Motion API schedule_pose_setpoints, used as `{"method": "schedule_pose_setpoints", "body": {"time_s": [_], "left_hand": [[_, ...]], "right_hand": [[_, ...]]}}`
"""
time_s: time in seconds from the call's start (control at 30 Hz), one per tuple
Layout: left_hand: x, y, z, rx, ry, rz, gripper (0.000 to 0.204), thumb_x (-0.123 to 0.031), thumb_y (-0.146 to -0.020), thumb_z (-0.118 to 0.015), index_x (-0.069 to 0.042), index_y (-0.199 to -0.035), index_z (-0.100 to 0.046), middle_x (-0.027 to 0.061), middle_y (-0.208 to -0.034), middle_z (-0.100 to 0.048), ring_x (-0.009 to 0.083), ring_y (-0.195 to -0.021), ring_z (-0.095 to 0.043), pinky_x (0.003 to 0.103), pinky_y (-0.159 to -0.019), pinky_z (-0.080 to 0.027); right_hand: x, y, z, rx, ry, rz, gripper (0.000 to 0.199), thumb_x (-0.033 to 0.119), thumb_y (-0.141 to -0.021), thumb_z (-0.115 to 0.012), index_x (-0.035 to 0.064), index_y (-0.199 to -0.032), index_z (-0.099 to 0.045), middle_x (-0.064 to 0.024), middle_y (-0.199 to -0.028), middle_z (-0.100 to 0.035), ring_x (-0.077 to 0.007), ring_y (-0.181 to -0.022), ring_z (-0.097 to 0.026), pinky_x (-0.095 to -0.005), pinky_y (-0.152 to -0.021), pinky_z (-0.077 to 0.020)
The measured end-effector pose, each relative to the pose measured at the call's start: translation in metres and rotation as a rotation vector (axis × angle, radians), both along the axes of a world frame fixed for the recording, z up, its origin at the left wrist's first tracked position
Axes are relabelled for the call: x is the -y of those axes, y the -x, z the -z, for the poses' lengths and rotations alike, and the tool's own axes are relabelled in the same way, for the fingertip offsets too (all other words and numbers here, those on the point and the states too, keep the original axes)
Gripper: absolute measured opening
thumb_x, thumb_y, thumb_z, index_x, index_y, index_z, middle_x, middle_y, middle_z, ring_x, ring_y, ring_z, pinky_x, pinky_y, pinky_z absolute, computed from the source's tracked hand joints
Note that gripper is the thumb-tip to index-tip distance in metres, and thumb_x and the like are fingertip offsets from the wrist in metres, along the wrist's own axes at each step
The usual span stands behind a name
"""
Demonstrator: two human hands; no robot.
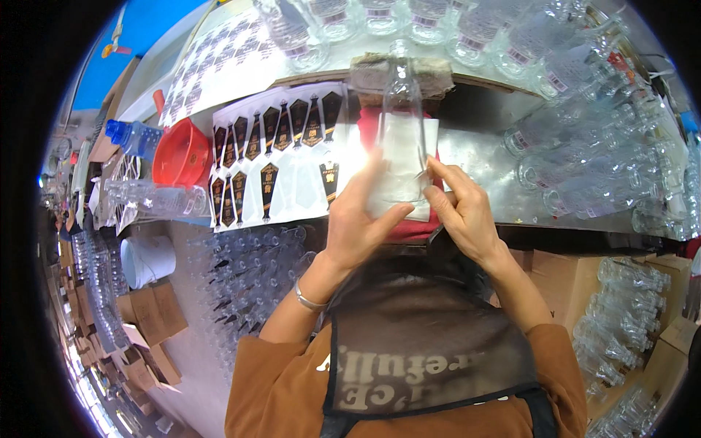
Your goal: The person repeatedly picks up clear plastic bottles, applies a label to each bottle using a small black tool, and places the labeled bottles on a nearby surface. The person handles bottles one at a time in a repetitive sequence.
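A clear glass bottle (403, 139) lies in front of me with its neck pointing away, over a white sheet and a red cloth (409, 232). My left hand (358, 219) grips the bottle's lower left side, thumb across its base. Curled fingers of my right hand (464, 208) press on its lower right side, where a small dark sliver shows that I cannot make out. Left of the bottle is a white sheet of black, tapered stickers (269, 191) with gold print; some places on it are bare.
Clear bottles stand along the raised shelf (467, 33) and lie heaped at right (591, 160). A red bowl (182, 153) and a blue-capped plastic bottle (135, 137) sit at left. More bottles fill the floor (252, 277) and a cardboard box (621, 314). A white bucket (148, 260) stands lower left.
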State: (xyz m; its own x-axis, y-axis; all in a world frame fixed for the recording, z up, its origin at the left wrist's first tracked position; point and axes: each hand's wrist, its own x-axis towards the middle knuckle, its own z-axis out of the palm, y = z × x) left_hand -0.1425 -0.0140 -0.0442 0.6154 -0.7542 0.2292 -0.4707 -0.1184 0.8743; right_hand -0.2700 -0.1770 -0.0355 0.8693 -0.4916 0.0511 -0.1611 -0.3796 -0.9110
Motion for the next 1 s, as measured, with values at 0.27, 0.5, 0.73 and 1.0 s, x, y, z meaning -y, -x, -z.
{"method": "schedule_pose_setpoints", "body": {"time_s": [0.27, 0.5, 0.73, 1.0], "left_hand": [[-0.003, 0.001, 0.006, 0.112, 0.063, 0.0, 0.071, -0.012, -0.087, -0.073, 0.004, -0.148, -0.041, 0.0226, -0.145, -0.051, 0.0307, -0.134, -0.051, 0.038, -0.11, -0.04], [-0.072, -0.031, 0.033, 0.475, -0.345, -0.158, 0.036, -0.017, -0.088, -0.072, -0.005, -0.121, -0.066, 0.0147, -0.128, -0.06, 0.0303, -0.119, -0.058, 0.039, -0.101, -0.044], [-0.124, -0.072, 0.042, 0.82, -0.53, -0.175, 0.043, -0.02, -0.085, -0.074, -0.008, -0.126, -0.065, 0.0149, -0.137, -0.055, 0.0315, -0.126, -0.05, 0.049, -0.107, -0.036], [-0.052, -0.06, 0.036, 0.687, -0.441, -0.222, 0.046, -0.03, -0.085, -0.075, -0.004, -0.121, -0.065, 0.0098, -0.11, -0.061, 0.0267, -0.097, -0.057, 0.039, -0.082, -0.045]], "right_hand": [[0.011, 0.006, 0.007, 0.061, -0.415, 0.047, 0.035, 0.016, -0.1, -0.06, -0.0031, -0.129, -0.061, -0.0089, -0.103, -0.067, -0.0086, -0.058, -0.054, -0.0206, -0.054, -0.0426], [0.046, 0.031, 0.042, 0.18, -1.083, 0.354, 0.045, 0.045, -0.106, -0.045, 0.0042, -0.099, -0.061, -0.0049, -0.071, -0.056, -0.0117, -0.051, -0.047, -0.0244, -0.046, -0.0373], [0.041, 0.036, 0.045, 0.168, -1.029, 0.338, 0.043, 0.045, -0.107, -0.043, 0.006, -0.101, -0.061, -0.0025, -0.068, -0.05, -0.0106, -0.051, -0.042, -0.0242, -0.045, -0.0316], [0.038, 0.032, 0.043, 0.177, -1.062, 0.412, 0.038, 0.035, -0.107, -0.045, 0.002, -0.12, -0.06, -0.0021, -0.078, -0.049, -0.0095, -0.06, -0.041, -0.0238, -0.052, -0.0337]]}}
